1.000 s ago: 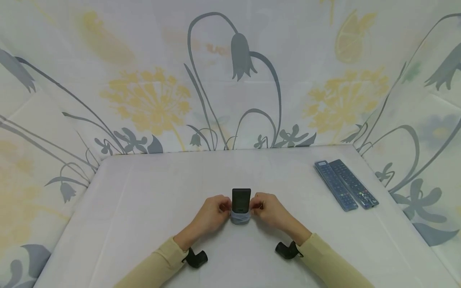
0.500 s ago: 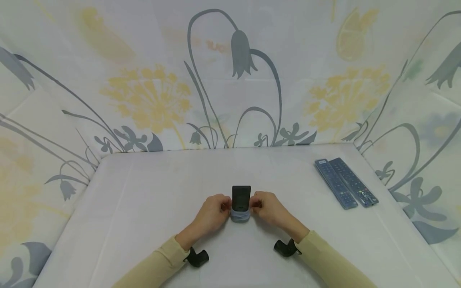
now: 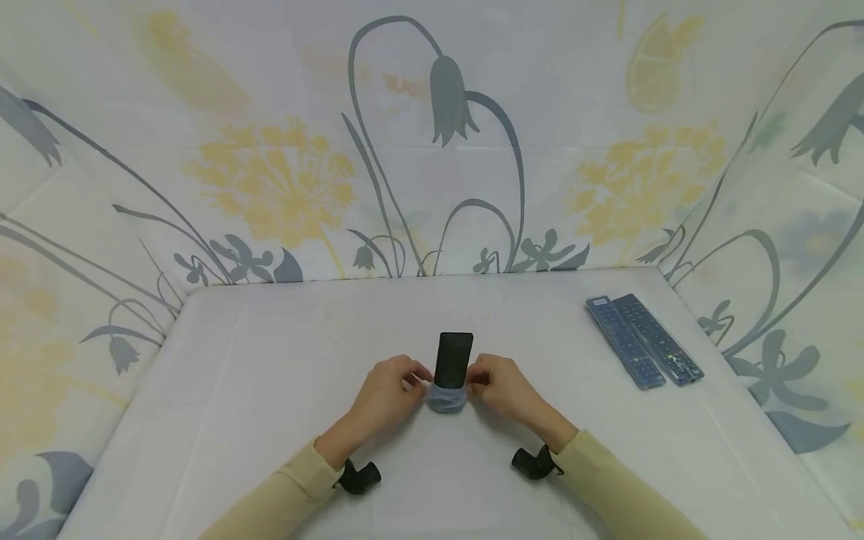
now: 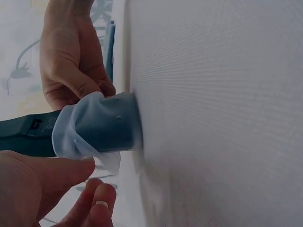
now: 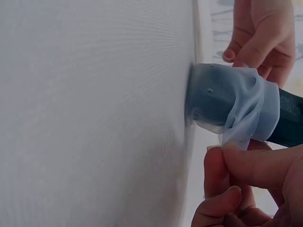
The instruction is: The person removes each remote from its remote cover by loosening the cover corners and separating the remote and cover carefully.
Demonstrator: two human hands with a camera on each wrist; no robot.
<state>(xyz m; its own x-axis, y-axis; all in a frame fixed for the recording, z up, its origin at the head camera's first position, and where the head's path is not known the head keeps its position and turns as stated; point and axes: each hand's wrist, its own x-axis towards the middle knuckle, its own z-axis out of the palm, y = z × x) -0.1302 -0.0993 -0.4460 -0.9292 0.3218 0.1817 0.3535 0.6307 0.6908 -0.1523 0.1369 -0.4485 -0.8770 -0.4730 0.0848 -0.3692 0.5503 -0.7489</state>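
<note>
A black remote control (image 3: 454,360) stands on end on the white table, its top leaning slightly right in the head view. Around its lower end sits a translucent bluish silicone cover (image 3: 446,400), bunched and folded along its upper edge. My right hand (image 3: 506,391) pinches a fold of the cover (image 5: 241,127) between thumb and index finger. On the other side, my left hand (image 3: 386,391) is beside the cover; in the left wrist view its thumb and fingers (image 4: 102,198) are spread apart with a gap between them, close to a loose flap.
Two remote controls lie side by side at the right rear, the left one (image 3: 626,343) and the right one (image 3: 658,339). Flower-printed cloth (image 3: 297,187) hangs behind and at both sides of the white table (image 3: 283,330). Each wrist carries a black camera mount (image 3: 359,478).
The remote control has tipped, its top shifting right and upward in view. My left hand has come away slightly from the cover, its fingers parting. My right hand stays at the cover.
</note>
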